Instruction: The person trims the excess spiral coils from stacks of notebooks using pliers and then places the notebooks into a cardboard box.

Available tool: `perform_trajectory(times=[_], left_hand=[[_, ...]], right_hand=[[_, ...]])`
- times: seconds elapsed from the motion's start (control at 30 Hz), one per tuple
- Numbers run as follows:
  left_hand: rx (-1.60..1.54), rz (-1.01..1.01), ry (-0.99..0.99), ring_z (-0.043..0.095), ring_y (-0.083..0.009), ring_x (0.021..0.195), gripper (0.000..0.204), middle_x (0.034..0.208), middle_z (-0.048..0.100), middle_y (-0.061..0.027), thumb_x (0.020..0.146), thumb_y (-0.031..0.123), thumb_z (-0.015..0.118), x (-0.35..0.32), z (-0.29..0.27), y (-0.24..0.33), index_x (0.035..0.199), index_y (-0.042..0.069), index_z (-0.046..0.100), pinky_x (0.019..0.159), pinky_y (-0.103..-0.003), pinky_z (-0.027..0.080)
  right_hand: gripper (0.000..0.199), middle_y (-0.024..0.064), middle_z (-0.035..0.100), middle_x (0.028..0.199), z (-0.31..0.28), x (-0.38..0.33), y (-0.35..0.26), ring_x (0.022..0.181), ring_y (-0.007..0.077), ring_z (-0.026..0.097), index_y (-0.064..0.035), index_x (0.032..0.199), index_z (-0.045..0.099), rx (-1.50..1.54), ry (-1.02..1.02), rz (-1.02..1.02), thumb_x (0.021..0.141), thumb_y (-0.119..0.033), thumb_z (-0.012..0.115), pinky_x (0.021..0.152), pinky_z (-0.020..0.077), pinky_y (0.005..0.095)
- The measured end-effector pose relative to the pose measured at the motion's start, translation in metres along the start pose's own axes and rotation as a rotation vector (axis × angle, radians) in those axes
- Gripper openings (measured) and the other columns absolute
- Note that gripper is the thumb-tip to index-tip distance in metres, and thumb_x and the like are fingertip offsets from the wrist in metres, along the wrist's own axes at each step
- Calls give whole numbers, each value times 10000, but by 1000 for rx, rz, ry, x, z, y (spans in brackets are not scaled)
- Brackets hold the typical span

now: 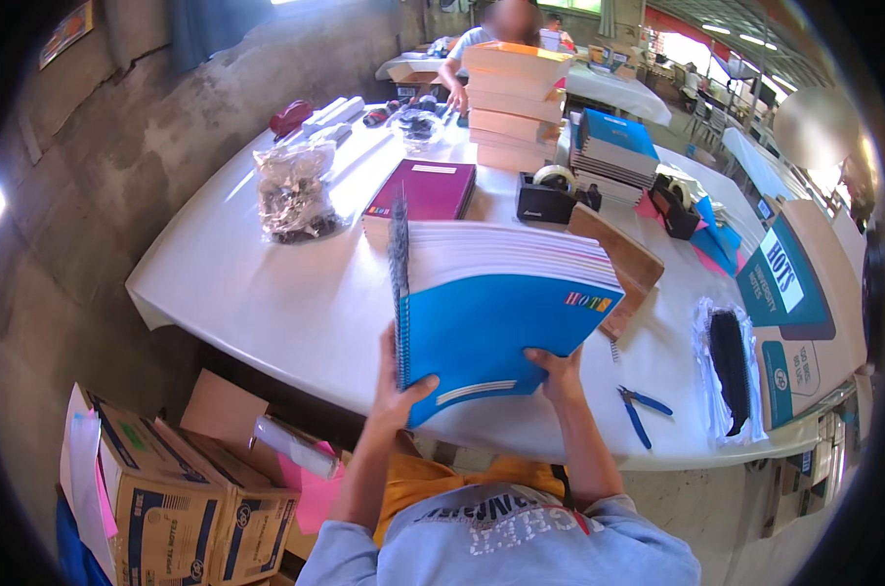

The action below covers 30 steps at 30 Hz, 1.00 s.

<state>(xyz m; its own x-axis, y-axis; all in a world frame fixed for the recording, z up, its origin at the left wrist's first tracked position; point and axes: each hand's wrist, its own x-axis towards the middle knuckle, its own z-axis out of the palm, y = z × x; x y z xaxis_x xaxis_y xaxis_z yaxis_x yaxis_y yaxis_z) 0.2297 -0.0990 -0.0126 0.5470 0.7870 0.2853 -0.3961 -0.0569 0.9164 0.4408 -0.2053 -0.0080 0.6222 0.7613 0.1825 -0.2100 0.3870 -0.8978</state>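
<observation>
A thick stack of blue-covered spiral notebooks is held up in front of me, tilted so the white page edges show along its top. My left hand grips its lower left corner beside the coiled spines, thumb on the front cover. At the lower right edge, my right hand clasps the stack, its thumb also on the cover. The fingers of both hands are mostly hidden behind the notebooks. Dark coil ends stick up above the stack's left side. Blue-handled pliers lie on the table to the right of my right hand.
On the white-covered table are purple notebooks, a bagged bundle, a tape dispenser, a wooden board and black coils in plastic. A tall book stack partly hides another person. Cartons stand lower left.
</observation>
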Motion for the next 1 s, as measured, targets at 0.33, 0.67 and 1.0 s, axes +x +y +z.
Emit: perform_trajectory(times=[0.33,0.67,1.0], left_hand=[[-27,861,206,274,-294,1345,1006,1470,261,-139,690,492,746,-7,-27,81,1420,23,237,1109,-436,226],[-476,500,537,472,-251,1149,747,1230,507,-72,707,587,691,27,-15,27,1235,103,479,984,-430,404],[535,903,919,469,-250,1053,520,1107,482,-93,743,352,693,-13,-108,40,1135,65,506,913,-406,406]], right_hand=[[795,111,527,1147,121,19,-50,1089,267,506,-34,1273,404,520,-125,-8,619,-255,798,912,447,416],[817,160,487,1257,101,6,-44,1137,261,491,-25,1278,413,-108,-377,-282,605,-168,853,968,403,384],[913,160,402,1350,-128,-94,-88,1243,329,391,-132,1353,404,-1439,138,81,583,-381,826,1024,327,416]])
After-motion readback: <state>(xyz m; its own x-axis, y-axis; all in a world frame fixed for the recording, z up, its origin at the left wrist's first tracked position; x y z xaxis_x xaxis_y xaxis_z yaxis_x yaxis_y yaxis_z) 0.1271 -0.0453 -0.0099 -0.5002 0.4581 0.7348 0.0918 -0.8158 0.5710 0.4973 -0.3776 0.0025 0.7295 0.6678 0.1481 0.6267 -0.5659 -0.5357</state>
